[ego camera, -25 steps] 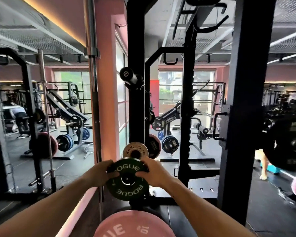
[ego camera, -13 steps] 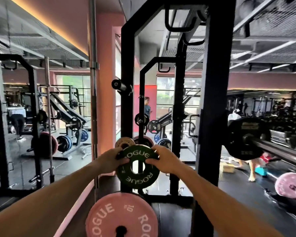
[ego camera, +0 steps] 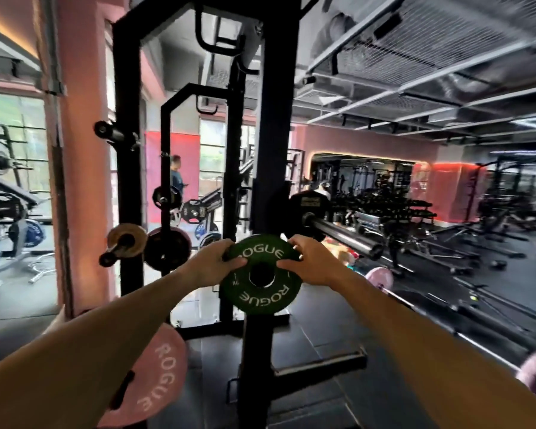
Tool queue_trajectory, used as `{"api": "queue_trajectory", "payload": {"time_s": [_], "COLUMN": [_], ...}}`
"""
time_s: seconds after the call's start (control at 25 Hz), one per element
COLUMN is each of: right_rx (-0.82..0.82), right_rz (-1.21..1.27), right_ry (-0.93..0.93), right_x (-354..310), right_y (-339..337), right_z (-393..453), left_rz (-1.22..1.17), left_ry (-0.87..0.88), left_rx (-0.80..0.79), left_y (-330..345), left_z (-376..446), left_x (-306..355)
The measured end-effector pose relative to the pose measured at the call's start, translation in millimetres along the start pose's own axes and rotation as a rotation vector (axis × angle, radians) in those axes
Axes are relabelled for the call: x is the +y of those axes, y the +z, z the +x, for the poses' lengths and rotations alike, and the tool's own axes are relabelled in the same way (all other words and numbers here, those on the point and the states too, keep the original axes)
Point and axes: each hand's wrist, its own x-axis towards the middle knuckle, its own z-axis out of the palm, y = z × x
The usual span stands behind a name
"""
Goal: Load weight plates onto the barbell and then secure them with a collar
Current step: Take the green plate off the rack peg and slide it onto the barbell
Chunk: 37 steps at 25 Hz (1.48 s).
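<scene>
Both forearms extend forward from the bottom edge. Pink plate, "ROGUE" lettering, sits low at left beside the left forearm, partly cut off by it. Left hand grips the upper left rim of the green plate; right hand grips the upper right rim, fingers of both curled over the edge. Green plate held upright in the air, face toward the camera, centre hole open, in front of the black rack post. Barbell sleeve juts toward the camera just right of and behind the plate, bare end near the right hand, not touching the plate; a black plate sits further back on it. Left of the post, a tan plate and a dark plate hang on storage pegs. Far back, a person stands by the red wall. Background blurred.
</scene>
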Motion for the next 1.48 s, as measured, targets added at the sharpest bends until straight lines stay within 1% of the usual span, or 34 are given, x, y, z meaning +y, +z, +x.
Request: {"api": "queue_trajectory", "payload": {"time_s": [0.2, 0.36, 0.56, 0.76, 0.88, 1.04, 1.2, 1.32, 1.48], "right_rx": [0.072, 0.094, 0.084, 0.038, 0.005, -0.047, -0.108, -0.12, -0.152], "right_rz": [-0.062, -0.069, -0.047, -0.014, 0.046, 0.099, 0.185, 0.265, 0.291], "right_ry": [0.065, 0.102, 0.115, 0.037, -0.012, -0.064, -0.151, -0.167, -0.189], "right_x": [48, 93, 161, 223, 249, 277, 291, 298, 305], "right_y": [-73, -111, -155, -189, -201, -205, -208, -206, -200], "right_z": [-55, -73, -66, -26, -1, 25, 43, 52, 61], "left_rz": [-0.046, -0.047, -0.04, -0.008, 0.03, 0.078, 0.047, 0.018, 0.031], "left_ry": [0.06, 0.075, 0.064, -0.001, -0.034, -0.065, -0.029, -0.053, -0.072], "left_rx": [-0.066, -0.091, -0.082, 0.018, 0.069, 0.09, 0.038, 0.008, -0.005], "left_y": [67, 115, 178, 222, 235, 241, 235, 227, 224], "left_z": [21, 46, 95, 146, 169, 184, 182, 181, 181], "left_x": [66, 99, 127, 139, 149, 157, 172, 179, 178]}}
